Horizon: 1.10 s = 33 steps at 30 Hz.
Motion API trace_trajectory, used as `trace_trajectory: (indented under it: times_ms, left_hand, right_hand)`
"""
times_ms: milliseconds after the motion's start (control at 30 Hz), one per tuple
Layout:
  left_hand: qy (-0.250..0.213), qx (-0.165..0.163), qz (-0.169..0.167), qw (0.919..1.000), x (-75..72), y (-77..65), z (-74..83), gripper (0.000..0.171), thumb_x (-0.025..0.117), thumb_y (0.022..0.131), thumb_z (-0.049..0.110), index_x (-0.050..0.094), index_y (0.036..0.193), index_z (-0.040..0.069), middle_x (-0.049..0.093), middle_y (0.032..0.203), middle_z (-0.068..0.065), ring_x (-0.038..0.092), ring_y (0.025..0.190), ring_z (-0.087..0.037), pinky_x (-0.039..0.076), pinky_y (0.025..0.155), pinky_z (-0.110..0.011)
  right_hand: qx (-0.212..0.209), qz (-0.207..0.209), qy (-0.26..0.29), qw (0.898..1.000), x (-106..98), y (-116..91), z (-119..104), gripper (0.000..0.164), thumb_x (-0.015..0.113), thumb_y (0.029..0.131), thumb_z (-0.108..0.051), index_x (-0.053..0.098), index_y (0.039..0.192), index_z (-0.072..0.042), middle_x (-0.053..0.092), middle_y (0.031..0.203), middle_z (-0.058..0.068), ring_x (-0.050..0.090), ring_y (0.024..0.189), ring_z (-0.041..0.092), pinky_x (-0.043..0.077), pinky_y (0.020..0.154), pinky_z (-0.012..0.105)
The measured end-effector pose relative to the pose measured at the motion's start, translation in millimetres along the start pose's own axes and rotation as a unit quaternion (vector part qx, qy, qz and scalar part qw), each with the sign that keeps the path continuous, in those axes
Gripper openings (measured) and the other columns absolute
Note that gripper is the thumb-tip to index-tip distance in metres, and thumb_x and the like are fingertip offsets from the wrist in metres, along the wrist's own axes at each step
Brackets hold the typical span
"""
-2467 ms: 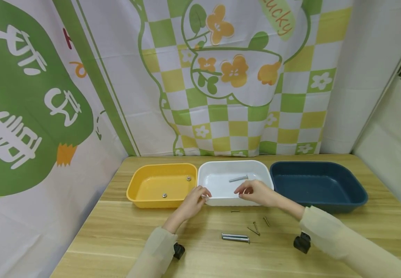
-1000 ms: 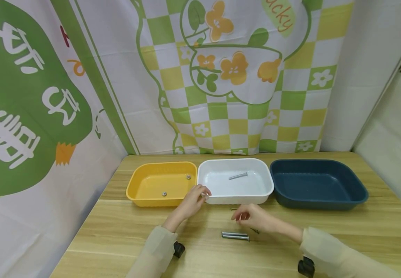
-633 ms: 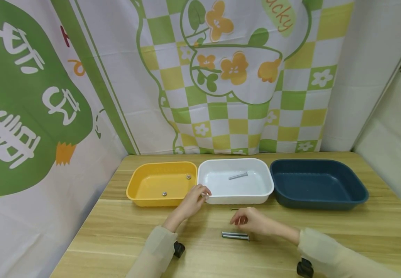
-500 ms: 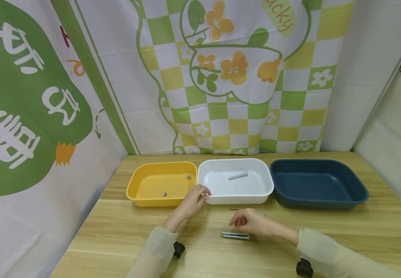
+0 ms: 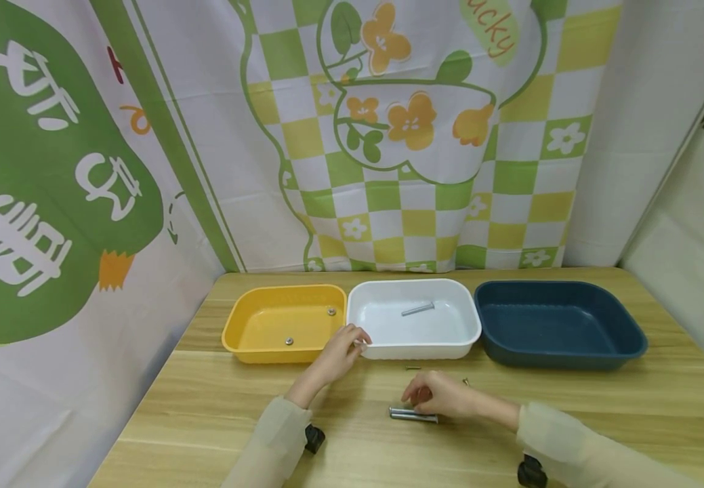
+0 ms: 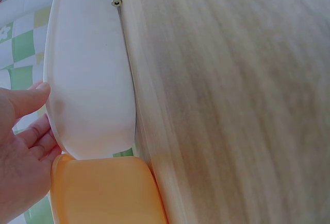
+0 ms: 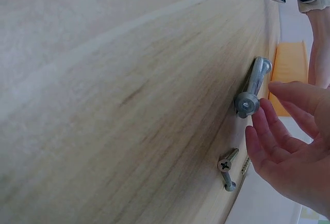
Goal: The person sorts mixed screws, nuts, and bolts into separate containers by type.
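Note:
My left hand (image 5: 339,351) holds the near left corner of the white tray (image 5: 415,352), thumb and fingers at its rim (image 6: 47,64). One silver bolt (image 5: 418,310) lies inside that tray. Over the table, my right hand (image 5: 440,393) hovers at two long silver bolts (image 5: 412,417) lying side by side. In the right wrist view its fingertips are right beside the bolts (image 7: 252,87), thumb and fingers apart with nothing between them. Small screws (image 7: 225,165) lie close by; in the head view one small screw (image 5: 413,368) is in front of the white tray and another screw (image 5: 466,381) shows behind the right wrist.
A yellow tray (image 5: 254,356) with two small nuts (image 5: 288,341) stands left of the white one. To the right is a dark blue tray (image 5: 562,359). All three stand in a row along the back of the wooden table (image 5: 205,420), before a patterned curtain (image 5: 388,224).
My right hand has come back from over the white tray to the table, past the small screws and down to the two long bolts. The left hand has stayed at the white tray's corner.

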<state>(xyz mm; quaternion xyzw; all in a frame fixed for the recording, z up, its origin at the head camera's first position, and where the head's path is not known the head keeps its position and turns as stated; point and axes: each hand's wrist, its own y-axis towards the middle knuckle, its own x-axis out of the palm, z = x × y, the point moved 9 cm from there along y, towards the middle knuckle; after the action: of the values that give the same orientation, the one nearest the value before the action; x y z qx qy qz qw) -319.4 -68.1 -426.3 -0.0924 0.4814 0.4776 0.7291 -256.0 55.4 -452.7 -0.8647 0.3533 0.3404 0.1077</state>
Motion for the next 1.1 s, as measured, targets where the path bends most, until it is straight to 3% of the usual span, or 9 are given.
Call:
trace_trajectory:
  times_ms: [233,1100]
  left_hand:
    - [-0.003,-0.012,-0.005,0.9999,1.2,-0.1,-1.4,0.007,0.052,0.087,0.005,0.058,0.092,0.006,0.051,0.085,-0.002,0.047,0.084,-0.017,0.042,0.074,-0.028]
    - [0.002,-0.002,0.000,1.0000,-0.3,-0.4,0.8,0.006,0.052,0.087,0.005,0.058,0.091,0.006,0.052,0.084,-0.003,0.047,0.083,-0.017,0.042,0.074,-0.028]
  right_hand:
    - [0.011,-0.003,0.001,1.000,2.7,0.8,4.5,0.016,0.066,0.073,0.001,0.066,0.089,-0.001,0.059,0.081,0.002,0.055,0.073,0.007,0.046,0.064,0.020]
    - [0.005,-0.003,0.024,1.000,5.8,4.2,4.6,0.013,0.062,0.074,0.005,0.064,0.087,0.003,0.060,0.078,0.007,0.055,0.071,0.008,0.045,0.063,0.019]
